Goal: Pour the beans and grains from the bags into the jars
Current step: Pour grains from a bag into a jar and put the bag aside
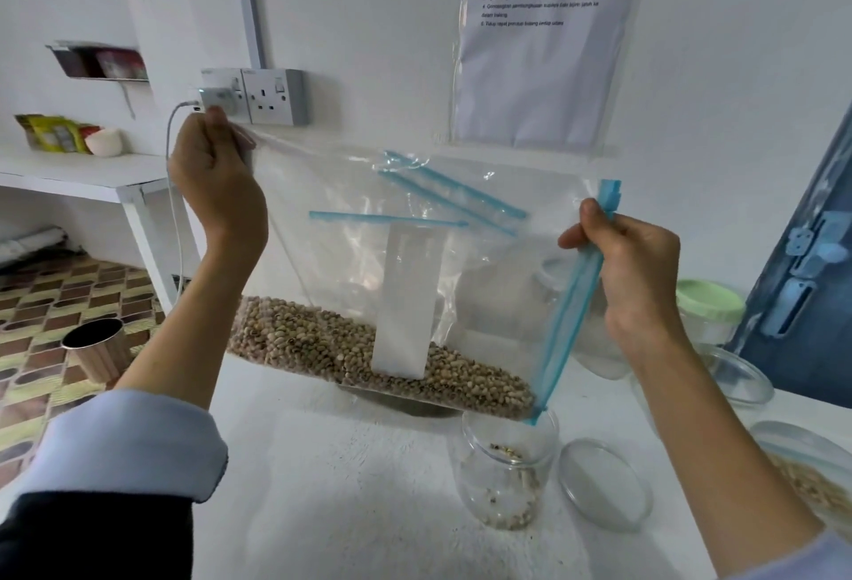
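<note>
Bag of beans [369, 349]: held tilted over the bench [322, 487], long axis sloping down rightward. Left hand [214, 178] pinches the raised corner; right hand [631, 275] grips the blue zip edge (nearer). Low corner sits directly above the open jar [505, 469].

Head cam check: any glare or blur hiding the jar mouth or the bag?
Head view: glare streaks the clear bag, beans readable; jar mouth visible under the bag's corner, its contents slightly soft; wide-angle bends the edges; wall sheet text blurred.
</note>
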`<action>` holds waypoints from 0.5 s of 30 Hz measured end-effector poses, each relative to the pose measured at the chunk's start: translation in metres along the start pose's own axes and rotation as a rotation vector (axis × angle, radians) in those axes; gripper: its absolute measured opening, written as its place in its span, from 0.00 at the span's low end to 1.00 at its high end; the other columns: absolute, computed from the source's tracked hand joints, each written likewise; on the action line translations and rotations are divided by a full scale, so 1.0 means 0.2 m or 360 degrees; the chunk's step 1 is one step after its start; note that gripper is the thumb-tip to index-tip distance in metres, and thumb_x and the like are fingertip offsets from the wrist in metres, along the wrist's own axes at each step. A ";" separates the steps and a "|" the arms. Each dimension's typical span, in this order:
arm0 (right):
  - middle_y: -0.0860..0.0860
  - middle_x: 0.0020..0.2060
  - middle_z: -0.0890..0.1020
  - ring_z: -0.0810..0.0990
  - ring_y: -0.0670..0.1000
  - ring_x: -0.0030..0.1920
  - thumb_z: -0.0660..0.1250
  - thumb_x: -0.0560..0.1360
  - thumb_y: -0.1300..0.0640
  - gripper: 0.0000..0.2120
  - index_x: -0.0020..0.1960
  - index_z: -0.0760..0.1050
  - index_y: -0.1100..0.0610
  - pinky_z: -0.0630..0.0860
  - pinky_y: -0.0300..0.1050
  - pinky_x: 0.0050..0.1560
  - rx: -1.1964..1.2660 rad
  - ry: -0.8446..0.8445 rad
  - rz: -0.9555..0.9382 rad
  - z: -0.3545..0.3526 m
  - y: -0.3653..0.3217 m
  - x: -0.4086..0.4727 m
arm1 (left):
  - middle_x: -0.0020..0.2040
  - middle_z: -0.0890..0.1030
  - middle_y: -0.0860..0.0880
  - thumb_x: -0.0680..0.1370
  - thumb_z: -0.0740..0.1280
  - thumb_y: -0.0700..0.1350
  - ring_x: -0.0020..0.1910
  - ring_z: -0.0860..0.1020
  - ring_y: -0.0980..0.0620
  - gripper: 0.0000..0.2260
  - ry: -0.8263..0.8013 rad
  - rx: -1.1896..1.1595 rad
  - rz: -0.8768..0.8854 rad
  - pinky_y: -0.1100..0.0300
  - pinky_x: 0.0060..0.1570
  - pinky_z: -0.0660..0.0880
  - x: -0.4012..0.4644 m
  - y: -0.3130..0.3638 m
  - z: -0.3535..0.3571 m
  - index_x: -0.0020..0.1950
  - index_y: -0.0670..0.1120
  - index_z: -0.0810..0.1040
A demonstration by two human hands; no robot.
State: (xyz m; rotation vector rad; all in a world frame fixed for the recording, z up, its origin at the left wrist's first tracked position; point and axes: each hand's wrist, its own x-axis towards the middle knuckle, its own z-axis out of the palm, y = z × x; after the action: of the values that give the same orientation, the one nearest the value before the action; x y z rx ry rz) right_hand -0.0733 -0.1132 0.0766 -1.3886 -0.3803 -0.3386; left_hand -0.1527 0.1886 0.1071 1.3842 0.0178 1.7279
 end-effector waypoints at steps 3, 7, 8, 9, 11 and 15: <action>0.46 0.30 0.80 0.76 0.41 0.37 0.67 0.76 0.54 0.16 0.30 0.78 0.56 0.69 0.22 0.36 -0.0060 -0.0040 0.0025 0.02 -0.01 -0.01 | 0.28 0.69 0.49 0.76 0.56 0.54 0.26 0.65 0.53 0.15 0.0013 0.0024 -0.0006 0.65 0.26 0.62 0.00 -0.01 -0.01 0.33 0.48 0.66; 0.47 0.31 0.81 0.76 0.40 0.38 0.67 0.76 0.54 0.16 0.30 0.79 0.56 0.69 0.23 0.38 -0.0065 -0.0075 0.0031 0.03 -0.02 0.00 | 0.28 0.68 0.48 0.76 0.57 0.54 0.26 0.65 0.52 0.15 0.0080 0.0019 0.0006 0.65 0.26 0.61 0.03 -0.02 -0.02 0.33 0.48 0.66; 0.46 0.30 0.81 0.76 0.40 0.37 0.68 0.76 0.54 0.16 0.30 0.79 0.55 0.70 0.25 0.40 -0.0052 -0.0049 0.0026 0.04 -0.01 0.00 | 0.28 0.68 0.48 0.76 0.57 0.54 0.27 0.64 0.52 0.15 0.0088 0.0007 0.0014 0.64 0.26 0.61 0.04 -0.03 -0.03 0.32 0.49 0.67; 0.44 0.28 0.81 0.75 0.39 0.36 0.68 0.76 0.53 0.16 0.30 0.79 0.54 0.72 0.29 0.43 -0.0032 -0.0014 0.0010 0.04 -0.01 0.00 | 0.28 0.68 0.48 0.77 0.57 0.54 0.27 0.64 0.51 0.15 0.0092 -0.0001 0.0019 0.62 0.26 0.61 0.04 -0.03 -0.04 0.32 0.49 0.67; 0.43 0.27 0.81 0.76 0.40 0.35 0.68 0.76 0.53 0.17 0.29 0.79 0.54 0.73 0.35 0.47 -0.0035 -0.0035 -0.0024 0.06 0.00 0.00 | 0.28 0.68 0.48 0.77 0.57 0.54 0.27 0.64 0.50 0.15 0.0091 0.0006 0.0019 0.58 0.27 0.60 0.05 -0.04 -0.05 0.32 0.50 0.67; 0.44 0.27 0.81 0.76 0.42 0.36 0.68 0.76 0.53 0.21 0.24 0.79 0.52 0.73 0.38 0.47 -0.0003 -0.0023 -0.0030 0.07 0.01 -0.01 | 0.28 0.69 0.50 0.77 0.57 0.52 0.26 0.64 0.52 0.14 0.0134 0.0004 0.0014 0.57 0.27 0.59 0.06 -0.03 -0.05 0.32 0.51 0.67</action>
State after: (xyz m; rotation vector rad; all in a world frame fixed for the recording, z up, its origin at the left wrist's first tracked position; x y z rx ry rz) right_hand -0.0754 -0.0989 0.0763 -1.3906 -0.4052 -0.3449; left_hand -0.1563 0.2053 0.1090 1.3144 0.0607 1.7932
